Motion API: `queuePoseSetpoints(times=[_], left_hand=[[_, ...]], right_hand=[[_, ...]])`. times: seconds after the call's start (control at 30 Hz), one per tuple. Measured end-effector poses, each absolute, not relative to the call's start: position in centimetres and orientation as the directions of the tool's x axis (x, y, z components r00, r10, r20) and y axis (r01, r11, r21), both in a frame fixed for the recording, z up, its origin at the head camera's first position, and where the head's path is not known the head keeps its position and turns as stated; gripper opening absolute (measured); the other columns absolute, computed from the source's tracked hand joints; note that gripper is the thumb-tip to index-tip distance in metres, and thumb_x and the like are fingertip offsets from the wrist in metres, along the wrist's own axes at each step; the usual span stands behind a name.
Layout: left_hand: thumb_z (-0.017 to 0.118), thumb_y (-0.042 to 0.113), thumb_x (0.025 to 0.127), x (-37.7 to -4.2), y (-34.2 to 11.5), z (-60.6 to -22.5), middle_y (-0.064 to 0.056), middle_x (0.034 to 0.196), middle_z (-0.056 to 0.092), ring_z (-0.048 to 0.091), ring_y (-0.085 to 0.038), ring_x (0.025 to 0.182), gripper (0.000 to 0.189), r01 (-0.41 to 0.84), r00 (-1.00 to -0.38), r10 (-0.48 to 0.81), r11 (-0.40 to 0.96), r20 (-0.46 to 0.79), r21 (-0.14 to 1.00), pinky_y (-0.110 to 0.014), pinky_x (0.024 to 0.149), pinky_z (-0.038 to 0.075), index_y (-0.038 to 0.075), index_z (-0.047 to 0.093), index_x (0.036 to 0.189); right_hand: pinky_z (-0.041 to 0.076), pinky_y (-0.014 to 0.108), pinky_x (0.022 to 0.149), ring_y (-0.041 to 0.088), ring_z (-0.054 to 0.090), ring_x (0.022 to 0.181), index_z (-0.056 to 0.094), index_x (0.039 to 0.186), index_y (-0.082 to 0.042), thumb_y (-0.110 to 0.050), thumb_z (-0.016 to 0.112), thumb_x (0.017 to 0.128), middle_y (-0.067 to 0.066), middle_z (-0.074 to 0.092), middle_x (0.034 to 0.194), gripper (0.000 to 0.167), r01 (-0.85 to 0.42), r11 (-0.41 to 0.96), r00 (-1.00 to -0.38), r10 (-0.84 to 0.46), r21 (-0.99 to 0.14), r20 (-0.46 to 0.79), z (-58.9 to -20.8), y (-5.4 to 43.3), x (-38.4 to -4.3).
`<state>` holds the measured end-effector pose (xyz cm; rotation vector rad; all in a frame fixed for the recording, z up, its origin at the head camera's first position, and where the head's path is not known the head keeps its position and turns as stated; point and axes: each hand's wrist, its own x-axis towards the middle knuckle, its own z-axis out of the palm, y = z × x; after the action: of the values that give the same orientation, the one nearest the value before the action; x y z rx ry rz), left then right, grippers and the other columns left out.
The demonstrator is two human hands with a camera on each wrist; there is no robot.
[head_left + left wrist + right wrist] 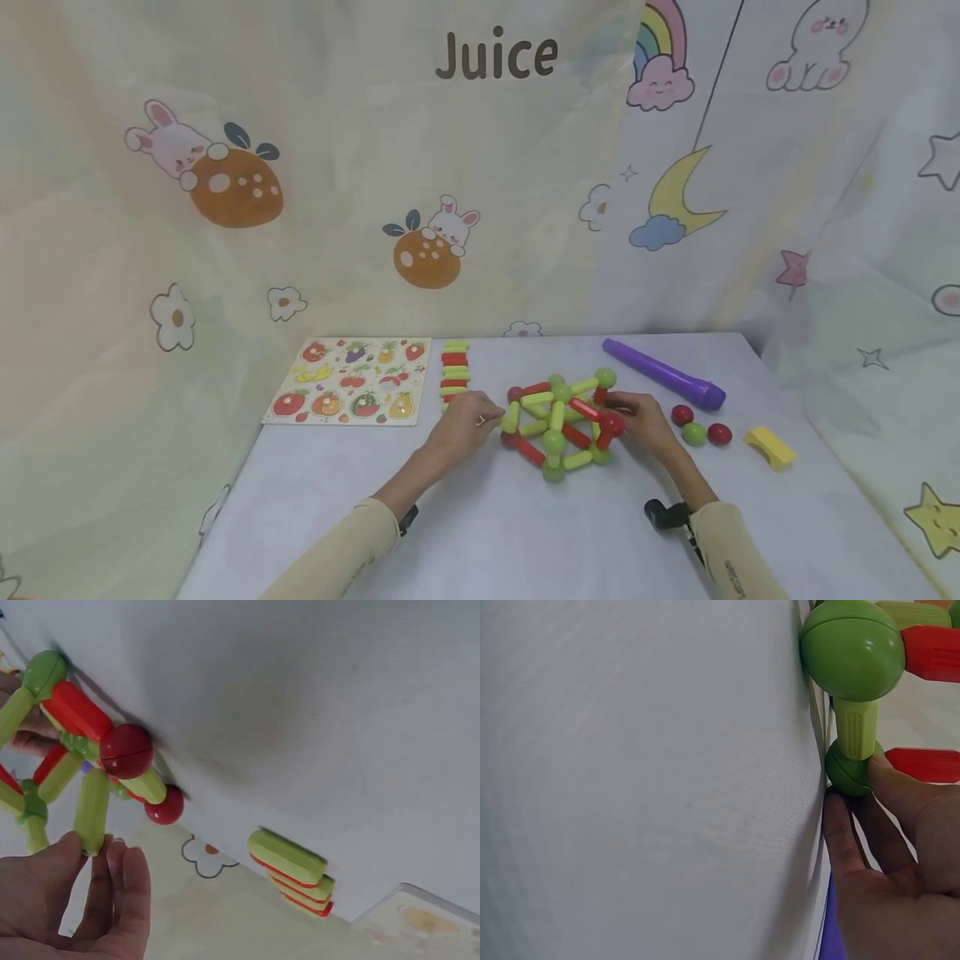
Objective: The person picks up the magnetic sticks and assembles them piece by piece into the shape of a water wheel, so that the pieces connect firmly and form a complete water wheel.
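Observation:
A frame of magnetic rods and balls (557,417), red and light green, stands on the table between the two hands. At its left side my left hand (465,423) pinches the end of a light green rod (91,814) between thumb and fingers. The rod's other end reaches up beside a red ball (126,751). My right hand (643,421) is at the frame's right side. In the right wrist view its thumb and fingers hold a green ball (847,771) at a lower corner, partly covered by the thumb, with a red rod (924,763) running off it.
Behind the left hand lies a row of red and green rods (454,372), beside a fruit puzzle board (408,408). To the right are a purple stick (663,373), two red balls (719,434), a green ball (693,433) and a yellow arch block (770,447).

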<state>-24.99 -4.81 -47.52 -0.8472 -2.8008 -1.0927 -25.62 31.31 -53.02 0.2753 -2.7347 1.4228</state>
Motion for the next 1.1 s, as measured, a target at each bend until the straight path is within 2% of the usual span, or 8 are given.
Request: queuePoseSetpoints(times=[0.17,0.33,0.6,0.9,1.0,1.1], left_hand=[[0.081,0.003,0.096,-24.6,-4.1,-46.8,-0.005,0.104,0.078,0.071,-0.019,0.100,0.018,0.549,-0.825,0.510,0.622,0.243,0.558,-0.024,0.082,0.060,0.004,0.084,0.114],[0.081,0.003,0.096,-24.3,-3.7,-46.5,-0.006,0.104,0.077,0.070,-0.017,0.097,0.019,0.559,-0.820,0.517,0.633,0.246,0.535,-0.021,0.081,0.059,0.003,0.083,0.115],[0.080,0.004,0.097,-24.3,-2.9,-47.3,-0.006,0.103,0.079,0.069,-0.011,0.089,0.028,0.517,-0.843,0.471,0.570,0.261,0.639,-0.020,0.077,0.059,0.000,0.078,0.125],[0.079,0.002,0.097,-24.4,-2.5,-47.7,-0.009,0.105,0.081,0.071,-0.012,0.091,0.025,0.525,-0.839,0.446,0.510,0.313,0.682,-0.023,0.079,0.061,0.002,0.079,0.122],[0.080,0.009,0.099,-24.4,-2.9,-47.8,-0.009,0.113,0.079,0.071,-0.016,0.098,0.028,0.497,-0.850,0.447,0.501,0.280,0.709,-0.028,0.084,0.062,0.003,0.077,0.125],[0.083,0.021,0.097,-24.7,-3.7,-48.3,-0.010,0.131,0.074,0.068,-0.023,0.116,0.045,0.433,-0.865,0.465,0.500,0.189,0.750,-0.039,0.094,0.062,0.006,0.070,0.138]], right_hand=[[0.057,0.055,0.104,0.052,0.062,0.131,0.067,0.135,0.011,0.006,0.071,0.099,0.032,0.068,0.135,0.037,-0.157,0.556,-0.986,-0.129,-0.816,0.101,-53.0,31.1,-25.6],[0.058,0.052,0.102,0.052,0.062,0.130,0.067,0.134,0.011,0.005,0.072,0.098,0.031,0.069,0.134,0.037,-0.157,0.549,-0.987,-0.121,-0.821,0.107,-52.9,31.0,-25.5],[0.058,0.051,0.102,0.053,0.062,0.129,0.067,0.133,0.014,0.005,0.071,0.099,0.032,0.070,0.132,0.036,-0.182,0.527,-0.982,-0.136,-0.830,0.128,-53.1,31.3,-25.5],[0.058,0.051,0.102,0.052,0.063,0.128,0.067,0.133,0.014,0.004,0.071,0.099,0.032,0.070,0.131,0.036,-0.173,0.535,-0.984,-0.127,-0.827,0.124,-53.0,31.3,-25.4],[0.058,0.051,0.102,0.051,0.063,0.128,0.067,0.134,0.012,0.002,0.072,0.099,0.031,0.070,0.132,0.036,-0.174,0.540,-0.984,-0.123,-0.823,0.127,-52.9,31.2,-25.3],[0.060,0.049,0.100,0.048,0.066,0.127,0.066,0.138,0.008,0.000,0.071,0.101,0.027,0.071,0.134,0.039,-0.167,0.573,-0.986,-0.102,-0.802,0.132,-52.7,31.3,-24.6]])
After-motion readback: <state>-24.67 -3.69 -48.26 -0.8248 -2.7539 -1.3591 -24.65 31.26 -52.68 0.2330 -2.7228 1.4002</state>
